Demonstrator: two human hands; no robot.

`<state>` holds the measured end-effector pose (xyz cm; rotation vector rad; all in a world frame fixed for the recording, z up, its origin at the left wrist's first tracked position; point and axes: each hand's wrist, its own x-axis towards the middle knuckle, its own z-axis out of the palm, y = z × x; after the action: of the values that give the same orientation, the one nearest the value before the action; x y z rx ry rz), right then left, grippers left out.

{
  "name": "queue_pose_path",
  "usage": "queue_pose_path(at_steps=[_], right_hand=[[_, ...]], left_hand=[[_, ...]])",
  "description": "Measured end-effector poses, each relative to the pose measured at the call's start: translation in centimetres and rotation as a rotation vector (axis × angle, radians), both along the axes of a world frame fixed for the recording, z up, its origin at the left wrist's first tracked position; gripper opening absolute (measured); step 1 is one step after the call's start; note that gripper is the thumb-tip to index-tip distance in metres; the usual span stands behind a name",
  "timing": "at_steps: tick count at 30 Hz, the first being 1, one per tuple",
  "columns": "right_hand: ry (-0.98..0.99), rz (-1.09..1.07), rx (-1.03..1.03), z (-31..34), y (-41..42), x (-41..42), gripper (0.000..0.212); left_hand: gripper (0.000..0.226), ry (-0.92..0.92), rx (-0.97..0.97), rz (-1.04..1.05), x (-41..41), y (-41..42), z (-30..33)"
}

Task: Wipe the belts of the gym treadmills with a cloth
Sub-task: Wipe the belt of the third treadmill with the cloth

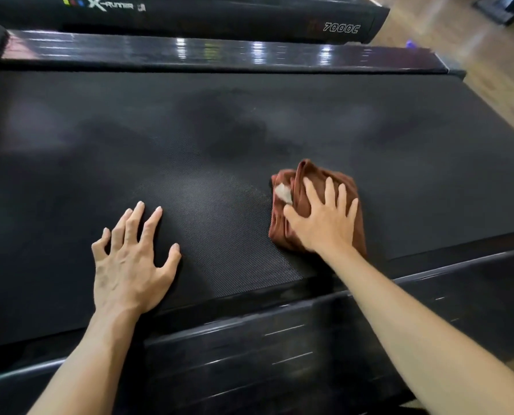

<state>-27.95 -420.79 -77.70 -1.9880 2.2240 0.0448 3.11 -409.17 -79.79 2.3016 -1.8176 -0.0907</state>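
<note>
A wide black textured treadmill belt [219, 139] fills most of the head view. A crumpled rust-brown cloth [297, 187] with a small white tag lies on the belt right of centre. My right hand [324, 217] presses flat on the cloth with fingers spread and straight. My left hand [133, 256] rests on the bare belt to the left, fingers spread, holding nothing. A darker damp-looking patch shows on the belt beyond the cloth.
A glossy black side rail [219, 52] runs along the far edge of the belt, and another black rail [279, 339] lies near me. A second treadmill [339, 25] marked 7000C stands behind. Wooden floor [489, 55] shows at the upper right.
</note>
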Motion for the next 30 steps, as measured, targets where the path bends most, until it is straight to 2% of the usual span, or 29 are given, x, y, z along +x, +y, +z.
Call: queue_pose_path(at_steps=[2, 5, 8, 11, 12, 14, 17, 19, 22, 24, 27, 30], right_hand=[[-0.011, -0.016, 0.003, 0.3, -4.2, 1.6, 0.086], [-0.018, 0.077, 0.034, 0.0, -7.3, 4.6, 0.083], [-0.044, 0.281, -0.014, -0.3, -4.4, 6.3, 0.082], [-0.087, 0.487, -0.073, -0.3, 2.2, 3.9, 0.083], [-0.082, 0.478, -0.072, -0.4, 3.7, 2.6, 0.083], [-0.029, 0.322, -0.067, -0.5, 4.3, 0.4, 0.088], [-0.012, 0.096, -0.027, -0.2, -0.5, 0.2, 0.1], [-0.045, 0.038, 0.001, 0.4, -5.5, 1.4, 0.1], [-0.057, 0.096, 0.03, 0.8, -10.9, 4.6, 0.092], [-0.034, 0.171, 0.022, 0.1, -11.4, 7.1, 0.089], [-0.058, 0.327, -0.014, -0.2, -7.8, 8.3, 0.086], [-0.063, 0.416, -0.067, -0.4, -2.3, 5.1, 0.083]], left_hand=[[0.08, 0.0, 0.003, 0.002, 0.0, -0.2, 0.0], [0.08, -0.01, 0.024, 0.004, 0.2, -0.1, -0.1], [0.08, -0.001, 0.02, 0.005, 0.3, -0.1, -0.1], [0.08, -0.003, 0.008, 0.005, 0.3, -0.1, -0.1], [0.08, -0.002, 0.005, 0.004, 0.3, -0.1, -0.1], [0.08, 0.003, 0.006, 0.002, 0.2, -0.1, -0.1], [0.08, 0.001, 0.01, -0.002, 0.2, -0.2, 0.0], [0.08, -0.005, 0.018, -0.005, 0.2, -0.2, 0.0], [0.08, -0.004, 0.026, -0.005, 0.2, -0.2, -0.1], [0.08, 0.0, 0.022, -0.001, 0.2, -0.1, -0.1], [0.08, 0.003, 0.019, -0.004, 0.3, -0.1, -0.1], [0.08, 0.006, 0.013, -0.008, 0.2, -0.1, 0.0]])
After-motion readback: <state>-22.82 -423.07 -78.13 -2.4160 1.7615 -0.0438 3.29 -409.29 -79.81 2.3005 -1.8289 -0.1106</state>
